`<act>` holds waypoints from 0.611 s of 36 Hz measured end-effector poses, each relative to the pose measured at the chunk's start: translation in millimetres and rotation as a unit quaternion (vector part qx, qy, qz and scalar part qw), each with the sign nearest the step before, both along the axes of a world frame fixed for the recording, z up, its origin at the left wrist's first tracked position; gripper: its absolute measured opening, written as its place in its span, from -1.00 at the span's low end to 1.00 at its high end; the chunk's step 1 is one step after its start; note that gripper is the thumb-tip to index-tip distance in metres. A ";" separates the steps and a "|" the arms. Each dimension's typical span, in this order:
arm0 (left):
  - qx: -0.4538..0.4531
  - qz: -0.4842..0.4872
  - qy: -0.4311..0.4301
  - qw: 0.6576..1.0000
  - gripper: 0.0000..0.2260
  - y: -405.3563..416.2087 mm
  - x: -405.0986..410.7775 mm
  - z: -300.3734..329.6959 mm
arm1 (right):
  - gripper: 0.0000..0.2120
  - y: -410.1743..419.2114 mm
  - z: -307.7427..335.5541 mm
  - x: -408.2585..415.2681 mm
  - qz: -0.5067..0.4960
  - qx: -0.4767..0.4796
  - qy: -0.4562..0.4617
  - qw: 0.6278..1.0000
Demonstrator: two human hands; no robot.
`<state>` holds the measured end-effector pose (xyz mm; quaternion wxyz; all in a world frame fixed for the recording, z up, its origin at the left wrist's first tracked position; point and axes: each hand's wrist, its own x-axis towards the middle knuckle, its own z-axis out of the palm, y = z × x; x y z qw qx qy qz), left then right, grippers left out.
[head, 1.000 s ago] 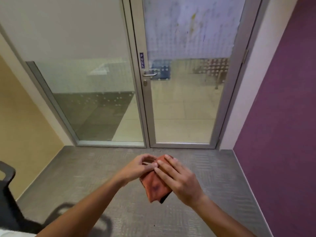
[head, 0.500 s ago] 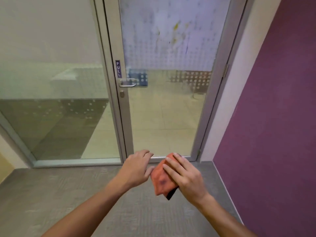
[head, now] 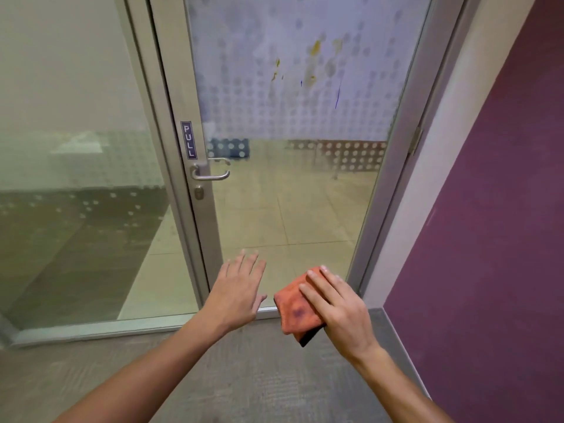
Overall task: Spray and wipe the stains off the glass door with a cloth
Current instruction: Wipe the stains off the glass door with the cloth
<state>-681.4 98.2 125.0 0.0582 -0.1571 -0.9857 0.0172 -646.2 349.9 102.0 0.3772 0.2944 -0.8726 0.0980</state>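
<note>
Two hands apart: right hand [head: 338, 309] grips cloth [head: 294, 309].

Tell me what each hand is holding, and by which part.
The right hand grips the folded orange cloth along its right edge, fingers across the top. The left hand holds nothing.

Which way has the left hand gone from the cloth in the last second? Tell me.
Yes: the left hand has let go of the orange cloth and opened, sitting left of it, before the door frame.
</note>
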 end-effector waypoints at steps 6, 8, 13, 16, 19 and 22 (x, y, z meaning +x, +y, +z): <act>-0.003 0.009 0.004 1.000 -0.28 19.3 -86.5 2.7 | -0.71 19.9 6.3 -88.2 -0.011 -0.001 0.004 1.000; -0.007 0.020 0.006 1.000 -0.28 27.8 -114.9 6.8 | -0.70 29.0 11.0 -118.7 -0.009 -0.003 0.008 1.000; -0.018 0.042 0.014 0.999 -0.27 52.1 -178.1 18.1 | -0.68 50.6 24.0 -188.7 0.006 -0.006 0.016 1.000; -0.024 0.053 0.015 0.998 -0.27 64.1 -209.9 28.9 | -0.67 62.3 35.9 -226.9 0.009 -0.011 0.013 1.000; -0.022 0.059 0.018 0.998 -0.27 69.6 -234.0 38.7 | -0.66 68.3 45.4 -255.5 0.004 -0.012 0.010 1.000; -0.015 0.062 0.028 0.998 -0.26 74.7 -260.2 47.7 | -0.67 73.6 52.9 -282.4 0.006 -0.012 0.005 1.000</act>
